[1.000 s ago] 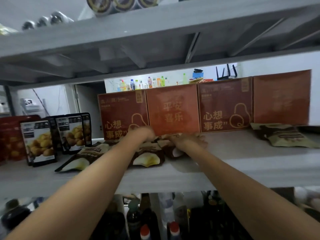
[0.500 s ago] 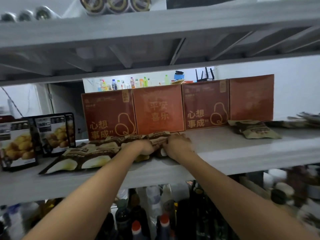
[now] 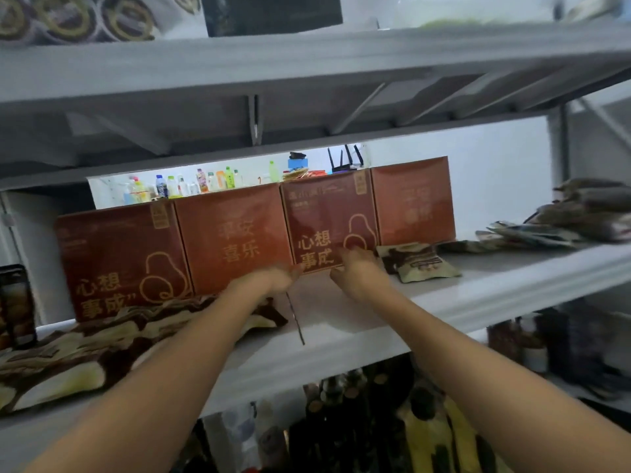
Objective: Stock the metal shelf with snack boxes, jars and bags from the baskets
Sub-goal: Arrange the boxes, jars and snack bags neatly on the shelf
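Motion blur smears the lower-shelf bottles (image 3: 341, 421), and the left edge crops the brown bags (image 3: 68, 353).

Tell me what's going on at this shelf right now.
A person is stocking the middle tier of a metal shelf. The left hand and right hand, both holding nothing, reach to the foot of the red boxes standing in a row at the back. Brown snack bags lie flat at the front left, and a single bag lies just right of the right hand.
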